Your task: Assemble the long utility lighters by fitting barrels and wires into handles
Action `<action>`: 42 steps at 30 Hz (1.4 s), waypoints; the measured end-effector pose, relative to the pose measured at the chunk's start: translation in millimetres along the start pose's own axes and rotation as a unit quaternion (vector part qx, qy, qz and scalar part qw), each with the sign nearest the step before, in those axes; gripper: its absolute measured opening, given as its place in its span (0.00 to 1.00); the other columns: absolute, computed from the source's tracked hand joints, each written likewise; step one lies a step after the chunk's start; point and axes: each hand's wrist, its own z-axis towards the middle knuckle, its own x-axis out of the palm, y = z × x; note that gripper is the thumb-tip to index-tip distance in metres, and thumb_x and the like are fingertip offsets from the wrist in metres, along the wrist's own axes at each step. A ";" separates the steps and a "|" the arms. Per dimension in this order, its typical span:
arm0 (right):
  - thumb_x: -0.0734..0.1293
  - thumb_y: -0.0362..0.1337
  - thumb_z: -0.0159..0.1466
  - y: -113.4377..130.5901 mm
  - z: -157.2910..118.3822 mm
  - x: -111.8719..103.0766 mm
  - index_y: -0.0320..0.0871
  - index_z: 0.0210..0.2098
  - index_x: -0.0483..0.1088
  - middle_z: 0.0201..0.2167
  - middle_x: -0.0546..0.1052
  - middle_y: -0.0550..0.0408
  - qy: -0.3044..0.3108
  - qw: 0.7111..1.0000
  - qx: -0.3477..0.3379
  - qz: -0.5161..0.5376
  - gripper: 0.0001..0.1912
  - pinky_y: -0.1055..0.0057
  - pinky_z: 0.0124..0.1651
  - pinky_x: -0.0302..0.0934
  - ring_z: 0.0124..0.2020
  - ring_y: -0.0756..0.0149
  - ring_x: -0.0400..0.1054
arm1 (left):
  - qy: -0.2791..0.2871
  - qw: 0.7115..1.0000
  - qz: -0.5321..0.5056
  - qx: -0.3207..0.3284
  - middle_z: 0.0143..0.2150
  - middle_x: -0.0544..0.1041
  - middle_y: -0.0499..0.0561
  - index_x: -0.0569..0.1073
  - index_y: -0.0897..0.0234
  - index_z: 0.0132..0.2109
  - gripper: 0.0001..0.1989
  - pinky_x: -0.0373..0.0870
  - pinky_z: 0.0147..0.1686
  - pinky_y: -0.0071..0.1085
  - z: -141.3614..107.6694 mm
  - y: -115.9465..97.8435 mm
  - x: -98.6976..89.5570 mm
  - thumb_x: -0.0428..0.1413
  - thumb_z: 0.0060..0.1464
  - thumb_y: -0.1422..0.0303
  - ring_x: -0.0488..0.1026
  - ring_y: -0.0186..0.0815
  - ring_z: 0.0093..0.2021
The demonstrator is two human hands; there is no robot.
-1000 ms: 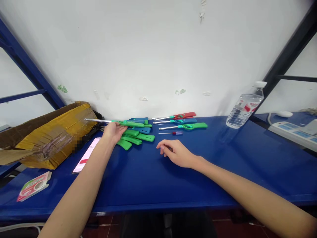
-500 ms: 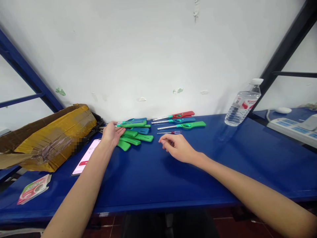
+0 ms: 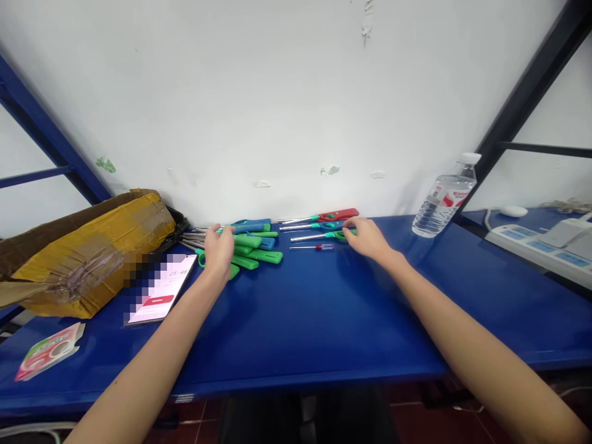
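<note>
My left hand [image 3: 219, 251] is at the pile of long-necked utility lighters on the left, thumb and fingers curled about a green lighter [image 3: 250, 241]; the grip is partly hidden. Other green lighters [image 3: 268, 256] and a blue lighter [image 3: 254, 225] lie there, metal necks pointing left. My right hand [image 3: 369, 238] closes over the handle of another green lighter [image 3: 330, 235], which lies in a row. Behind that one are a blue lighter [image 3: 319, 226] and a red lighter [image 3: 340, 214]. A small screwdriver [image 3: 324, 246] lies in front of the row.
A taped cardboard box [image 3: 102, 253] sits on the left, with a phone [image 3: 161, 290] and a printed card piece [image 3: 50, 350] before it. On the right are a water bottle [image 3: 441, 200] and a white power strip [image 3: 541, 246]. The blue table [image 3: 300, 333] meets a white wall.
My right hand has moved right and away from me, from beside the screwdriver onto the green lighter's handle. My left hand has shifted slightly right, its fingers drawing in over the pile.
</note>
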 end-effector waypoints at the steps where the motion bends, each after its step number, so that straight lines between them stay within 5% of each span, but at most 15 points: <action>1: 0.60 0.35 0.66 -7.9 3.0 1.3 0.38 0.47 0.74 0.50 0.78 0.43 0.015 1.000 -0.004 -0.019 0.15 0.61 0.57 0.60 0.52 0.54 0.71 | 0.008 1.000 0.012 -0.003 0.44 0.74 0.54 0.69 0.64 0.48 0.19 0.66 0.57 0.45 -4.3 2.0 2.5 0.57 0.48 0.65 0.72 0.47 0.50; 3: 0.60 0.34 0.66 -18.9 6.0 3.4 0.36 0.50 0.73 0.51 0.77 0.41 0.030 0.999 -0.011 -0.034 0.16 0.60 0.60 0.58 0.54 0.52 0.70 | 0.037 0.997 0.060 0.014 0.50 0.74 0.58 0.68 0.65 0.54 0.24 0.62 0.61 0.46 -13.1 4.7 6.0 0.57 0.50 0.65 0.70 0.50 0.56; 5: 0.62 0.35 0.66 -24.4 6.0 5.2 0.36 0.53 0.72 0.51 0.77 0.40 0.047 0.998 -0.019 -0.044 0.18 0.60 0.60 0.58 0.54 0.51 0.69 | 0.071 0.974 0.190 0.104 0.58 0.70 0.63 0.65 0.68 0.60 0.28 0.59 0.64 0.48 -20.4 6.3 6.7 0.55 0.54 0.63 0.65 0.53 0.63; 8: 0.64 0.39 0.65 -27.1 3.6 8.1 0.37 0.53 0.72 0.50 0.77 0.39 0.071 0.996 -0.023 -0.055 0.19 0.59 0.57 0.60 0.52 0.50 0.70 | 0.115 0.894 0.363 0.235 0.66 0.64 0.67 0.60 0.73 0.66 0.31 0.50 0.68 0.53 -26.3 9.3 4.0 0.51 0.60 0.60 0.54 0.57 0.70; 13: 0.66 0.44 0.64 -27.6 0.3 11.7 0.40 0.59 0.69 0.53 0.74 0.37 0.080 0.993 -0.005 -0.081 0.26 0.55 0.55 0.60 0.53 0.45 0.67 | 0.192 0.810 0.490 0.259 0.68 0.61 0.68 0.63 0.72 0.65 0.29 0.51 0.65 0.60 -27.6 20.9 2.2 0.48 0.64 0.56 0.51 0.63 0.71; 18: 0.63 0.47 0.66 -24.6 -3.5 12.8 0.45 0.62 0.68 0.56 0.69 0.37 0.077 0.990 0.009 -0.117 0.26 0.51 0.56 0.59 0.55 0.41 0.64 | 0.178 0.803 0.437 0.364 0.66 0.63 0.69 0.69 0.71 0.60 0.23 0.53 0.65 0.61 -37.3 25.6 8.1 0.51 0.64 0.60 0.52 0.62 0.70; 22: 0.61 0.47 0.68 -25.1 -3.8 13.2 0.46 0.61 0.68 0.57 0.68 0.37 0.089 0.989 0.008 -0.114 0.25 0.48 0.57 0.58 0.57 0.41 0.62 | 0.307 0.767 0.284 0.487 0.58 0.73 0.62 0.73 0.68 0.54 0.17 0.65 0.63 0.46 -53.6 22.0 12.2 0.50 0.65 0.63 0.69 0.46 0.61; 26: 0.63 0.47 0.67 -29.6 0.4 13.9 0.40 0.56 0.68 0.59 0.66 0.36 0.115 0.990 -0.006 -0.080 0.23 0.50 0.60 0.57 0.61 0.41 0.59 | 0.371 0.719 0.244 0.535 0.51 0.77 0.58 0.75 0.65 0.49 0.12 0.66 0.61 0.46 -62.8 24.1 14.0 0.50 0.66 0.66 0.70 0.45 0.59; 34: 0.66 0.45 0.64 -37.4 5.3 -5.0 0.38 0.47 0.67 0.52 0.71 0.38 0.164 0.986 -0.032 0.003 0.19 0.61 0.54 0.62 0.52 0.50 0.67 | 0.370 0.719 0.237 0.539 0.49 0.78 0.58 0.76 0.66 0.48 0.11 0.71 0.56 0.44 -57.7 25.3 13.8 0.51 0.66 0.68 0.73 0.44 0.53; 42: 0.68 0.54 0.60 4.3 -12.8 -41.4 0.43 0.47 0.66 0.35 0.77 0.51 0.169 0.970 -0.123 0.126 0.24 0.67 0.36 0.62 0.34 0.60 0.71 | 0.223 0.793 0.145 0.548 0.51 0.77 0.58 0.74 0.64 0.52 0.13 0.71 0.56 0.41 -64.8 5.6 6.9 0.48 0.65 0.69 0.74 0.41 0.53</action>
